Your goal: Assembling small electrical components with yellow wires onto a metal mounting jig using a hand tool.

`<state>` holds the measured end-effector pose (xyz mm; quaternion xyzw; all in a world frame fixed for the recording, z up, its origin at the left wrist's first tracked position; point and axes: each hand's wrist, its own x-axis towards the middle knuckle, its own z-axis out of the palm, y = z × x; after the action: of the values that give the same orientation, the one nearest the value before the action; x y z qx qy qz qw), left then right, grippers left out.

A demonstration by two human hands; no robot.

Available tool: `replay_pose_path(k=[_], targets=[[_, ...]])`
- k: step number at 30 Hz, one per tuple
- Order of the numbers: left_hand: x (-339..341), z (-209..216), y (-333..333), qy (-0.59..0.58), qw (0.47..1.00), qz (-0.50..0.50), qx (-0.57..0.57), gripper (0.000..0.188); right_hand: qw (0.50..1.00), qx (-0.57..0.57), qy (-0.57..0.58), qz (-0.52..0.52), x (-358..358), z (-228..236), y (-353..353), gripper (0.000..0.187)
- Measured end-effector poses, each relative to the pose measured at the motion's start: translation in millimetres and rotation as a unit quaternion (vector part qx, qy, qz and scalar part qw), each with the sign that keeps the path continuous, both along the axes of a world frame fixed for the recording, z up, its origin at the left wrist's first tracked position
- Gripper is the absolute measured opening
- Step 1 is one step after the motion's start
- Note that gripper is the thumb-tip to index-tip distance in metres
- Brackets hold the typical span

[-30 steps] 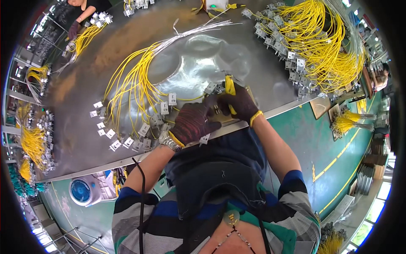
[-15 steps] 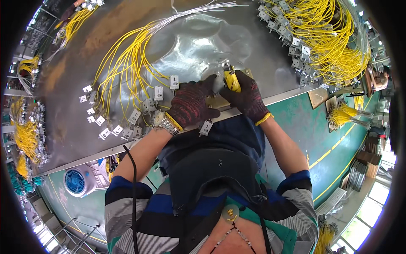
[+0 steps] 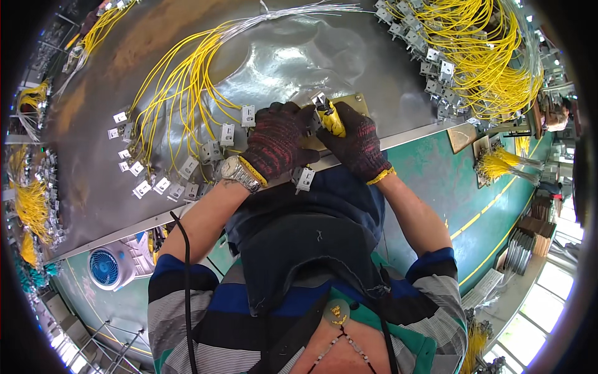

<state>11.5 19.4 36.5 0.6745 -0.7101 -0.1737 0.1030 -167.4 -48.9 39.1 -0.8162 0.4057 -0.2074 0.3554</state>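
Note:
My right hand, in a dark knitted glove with a yellow cuff, is closed around a yellow-wrapped hand tool with a metal head; its exact kind is unclear. The tool is over a brass-coloured plate at the table edge. Beside it my left hand, gloved alike, has its fingers curled toward the plate; whatever they grip is hidden. Just below the left thumb a small metal box sits at the table edge. Several similar metal boxes on yellow wires lie to the left.
The metal table has a raised front edge. A big heap of yellow wires with metal boxes lies at the far right. A blue and white fan stands below the table on the left. More wire bundles sit at the right.
The tool's metal head has shifted slightly left, and its yellow body is more tilted. My left fingers have curled in more. The whole view has shifted slightly.

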Motion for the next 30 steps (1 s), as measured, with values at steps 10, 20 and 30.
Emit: replay_pose_path(k=[10,20,30], targets=[[2.7,-1.4,-3.0,-0.023,1.000,0.002,0.020,0.073,0.999,-0.024,0.029,0.017,2.6,-8.3,2.0,0.035],[-9.9,-13.1,-23.4,-0.050,0.994,-0.022,0.098,0.068,0.998,0.028,-0.022,0.053,-12.0,-14.9,5.1,0.041],[-9.9,-27.8,-15.2,0.081,0.996,-0.027,-0.027,0.052,0.949,0.312,-0.031,0.033,-73.1,45.2,-20.0,0.045]])
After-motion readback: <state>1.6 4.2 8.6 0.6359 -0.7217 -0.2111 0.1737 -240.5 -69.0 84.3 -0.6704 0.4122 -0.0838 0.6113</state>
